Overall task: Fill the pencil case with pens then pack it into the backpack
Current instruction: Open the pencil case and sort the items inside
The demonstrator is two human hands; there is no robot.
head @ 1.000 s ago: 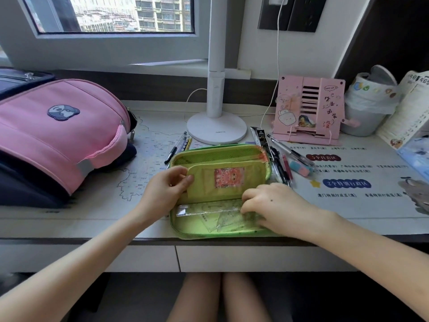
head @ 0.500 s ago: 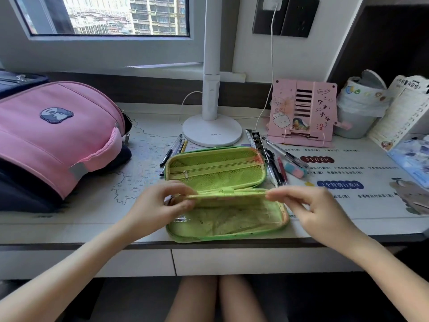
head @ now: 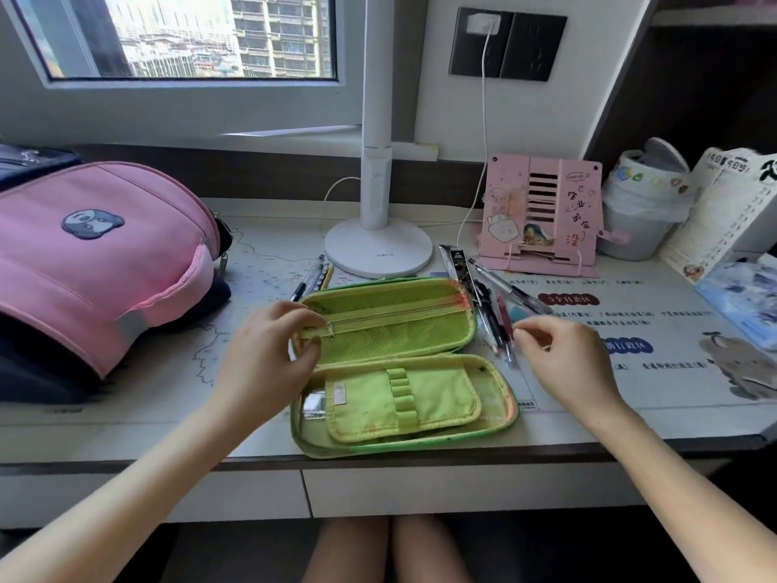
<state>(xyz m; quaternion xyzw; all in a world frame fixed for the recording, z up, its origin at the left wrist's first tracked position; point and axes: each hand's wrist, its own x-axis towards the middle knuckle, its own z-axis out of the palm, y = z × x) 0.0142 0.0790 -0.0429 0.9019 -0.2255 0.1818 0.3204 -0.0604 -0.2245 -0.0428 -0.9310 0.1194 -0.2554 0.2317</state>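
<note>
Your green fabric pencil case [head: 403,397] lies open flat at the desk's [head: 147,397] near edge. Your left hand [head: 269,355] pinches its mesh half's left rim. Your right hand [head: 567,359], loosely curled and empty, hovers beside slim pens [head: 490,317]. The padded pink backpack [head: 84,267] sits far left.

Soft daylight from the window [head: 189,35] — slight blur, wide-angle bowing at edges.

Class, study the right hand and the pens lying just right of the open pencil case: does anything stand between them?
Nothing visible does. The right hand is right at the pens, with no object in the gap. The pencil case lies open directly beside the pens, its inside uncovered.
</note>
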